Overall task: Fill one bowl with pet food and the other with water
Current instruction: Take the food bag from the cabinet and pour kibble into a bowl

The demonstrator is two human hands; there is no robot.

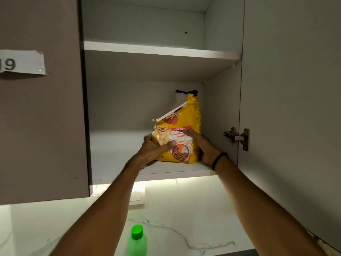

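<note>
Nearest the camera, green-capped bottle [137,241] below the pet food bag, upright against marble-veined wall. Both forearms reaching up toward bag. Black band [219,159] on right wrist. Left hand [154,151] wrapped round bag's lower left front, thumb across the printed panel, fingers curled behind edge. Right hand [202,146] pressed on bag's right side, fingers lying flat on the front near the red strip; grip closed on bag. Yellow pet food bag [181,133] standing upright on lower cabinet shelf [114,156], toward its right end, top torn open and folded at a slant. Hinge [237,138] right of bag on open door. Taped label [22,61] on closed door left of bag. Upper shelf [160,50] above bag.
</note>
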